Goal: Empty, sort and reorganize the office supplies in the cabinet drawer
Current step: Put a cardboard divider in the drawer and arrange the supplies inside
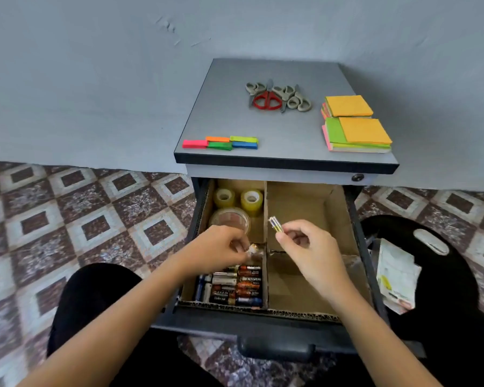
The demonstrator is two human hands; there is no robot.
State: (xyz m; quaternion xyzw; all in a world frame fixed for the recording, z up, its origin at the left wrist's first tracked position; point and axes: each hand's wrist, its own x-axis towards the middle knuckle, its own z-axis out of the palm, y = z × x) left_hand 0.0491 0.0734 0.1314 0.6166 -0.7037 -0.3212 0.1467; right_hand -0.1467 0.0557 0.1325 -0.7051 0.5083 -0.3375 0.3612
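Note:
The grey cabinet's drawer stands pulled out, lined with cardboard dividers. Tape rolls fill its back left compartment. Several batteries lie in rows in the front left one. My right hand pinches a small bundle of batteries above the middle divider. My left hand pinches a small clear plastic wrapper over the left side, just above the battery rows. The right compartments look mostly bare.
On the cabinet top lie several scissors, coloured flag pads and sticky note stacks. A black stool with a paper packet stands right of the drawer. My knees flank the drawer front handle.

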